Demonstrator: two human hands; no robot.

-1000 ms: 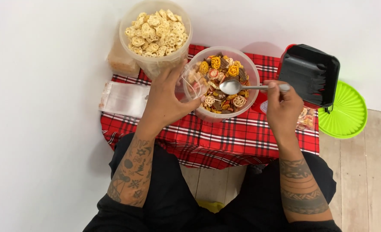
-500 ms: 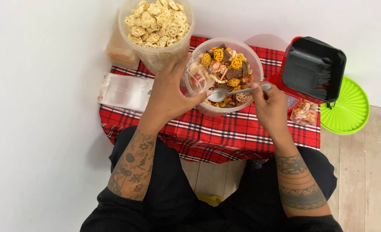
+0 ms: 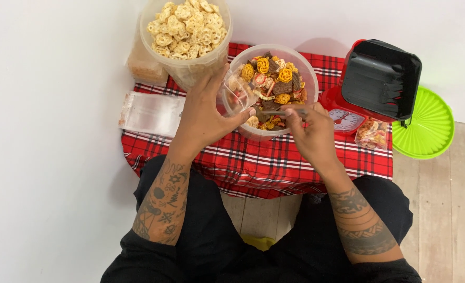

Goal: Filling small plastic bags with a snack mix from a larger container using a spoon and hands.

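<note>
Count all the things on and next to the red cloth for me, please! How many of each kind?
Snack tubs: 2
Small bags: 3
Spoon: 1
Scale: 1
Green lid: 1
Total: 8

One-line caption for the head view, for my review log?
Left hand holds a small clear bag at a mixed-snack tub; right hand dips a spoon in.

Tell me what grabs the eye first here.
The tub of mixed snacks at the centre of the red plaid cloth, with the right hand working a spoon in it while the left hand holds a small clear bag at its rim. Behind it stands a tub of pale crackers; at right, a red scale under a black tray.
</note>
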